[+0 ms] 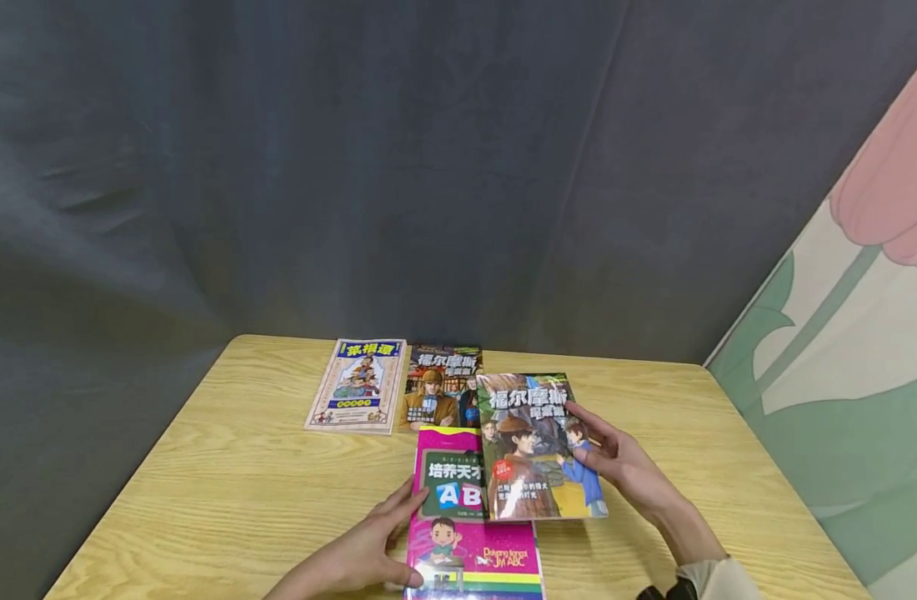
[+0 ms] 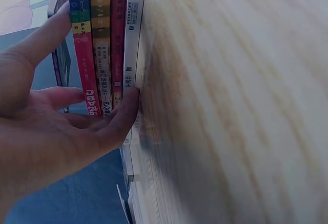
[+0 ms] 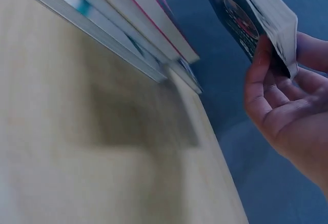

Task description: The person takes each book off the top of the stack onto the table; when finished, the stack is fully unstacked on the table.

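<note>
In the head view, my right hand (image 1: 627,467) pinches the right edge of a paperback (image 1: 529,483) with white Chinese lettering and a cartoon detective in a brown cap. The right wrist view shows this paperback (image 3: 277,24) raised above the stack, page edges toward the fingers. My left hand (image 1: 368,537) rests against the left side of a book stack, topped by a pink ABC book (image 1: 466,546) that the paperback partly covers. In the left wrist view, the fingers of my left hand (image 2: 77,116) lie along several spines (image 2: 102,55), one fingertip at the lowest book by the table.
At the table's back lie a white-bordered comic book (image 1: 361,387) and another detective paperback (image 1: 432,392), side by side; the raised book and stack stand in front of the latter. A dark cloth (image 1: 428,167) hangs behind the wooden table (image 1: 241,483). A flower-patterned wall (image 1: 841,350) rises at right.
</note>
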Demonstrator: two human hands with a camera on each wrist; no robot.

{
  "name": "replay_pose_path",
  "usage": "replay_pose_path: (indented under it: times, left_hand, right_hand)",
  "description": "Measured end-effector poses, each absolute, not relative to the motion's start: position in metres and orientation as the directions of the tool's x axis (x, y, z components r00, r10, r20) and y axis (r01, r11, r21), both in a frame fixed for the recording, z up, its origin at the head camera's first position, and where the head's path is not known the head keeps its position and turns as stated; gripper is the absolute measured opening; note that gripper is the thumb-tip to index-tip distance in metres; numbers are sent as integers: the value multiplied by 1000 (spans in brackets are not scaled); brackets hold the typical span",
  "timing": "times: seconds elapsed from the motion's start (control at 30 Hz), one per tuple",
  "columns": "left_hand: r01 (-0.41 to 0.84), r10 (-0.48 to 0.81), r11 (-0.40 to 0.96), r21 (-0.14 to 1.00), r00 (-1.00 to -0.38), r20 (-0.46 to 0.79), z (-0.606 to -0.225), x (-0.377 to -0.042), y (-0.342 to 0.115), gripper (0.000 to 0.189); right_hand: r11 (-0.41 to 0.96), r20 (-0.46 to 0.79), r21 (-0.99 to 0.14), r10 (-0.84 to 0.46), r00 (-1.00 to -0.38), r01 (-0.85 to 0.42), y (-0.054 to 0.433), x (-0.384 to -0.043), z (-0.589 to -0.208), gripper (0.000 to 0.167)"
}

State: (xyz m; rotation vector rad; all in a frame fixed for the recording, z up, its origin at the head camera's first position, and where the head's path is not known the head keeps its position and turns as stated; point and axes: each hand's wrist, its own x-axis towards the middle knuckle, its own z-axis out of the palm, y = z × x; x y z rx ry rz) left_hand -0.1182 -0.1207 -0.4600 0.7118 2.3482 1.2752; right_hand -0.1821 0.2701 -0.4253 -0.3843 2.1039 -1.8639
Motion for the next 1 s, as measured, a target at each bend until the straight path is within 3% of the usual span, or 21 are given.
replay_pose_path:
  times: [0.57, 1.0]
  left_hand:
    - [233, 596, 442, 866, -798, -88, -463, -119, -121, 102]
    - [247, 594, 448, 859, -801, -79, -458, -116, -119, 102]
  right_hand:
    - [69, -47, -997, -343, -938, 25, 282, -265, -418, 64]
    - [195, -137, -977, -269, -953, 85, 286, -310, -442, 63]
